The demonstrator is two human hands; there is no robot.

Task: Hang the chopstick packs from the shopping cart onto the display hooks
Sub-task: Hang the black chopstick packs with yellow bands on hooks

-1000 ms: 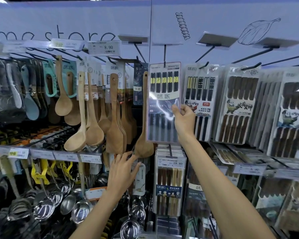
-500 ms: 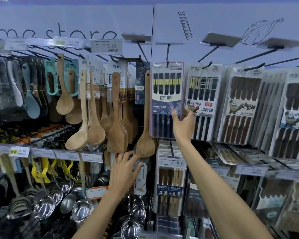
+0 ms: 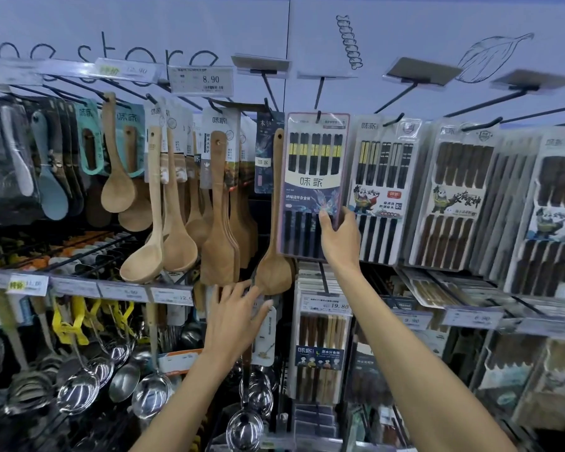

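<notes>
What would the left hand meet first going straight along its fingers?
Probably the wooden spatula: the left hand points its spread fingers up-right at its blade from just below. Depth is unclear; they may be touching.

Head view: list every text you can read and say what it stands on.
"me store": wall sign, cut off at the left.
"8.90": top price tag.
"19.80": lower price tag.
"味家": chopstick pack.
Other tags and small print on packs: too blurred to read.
</notes>
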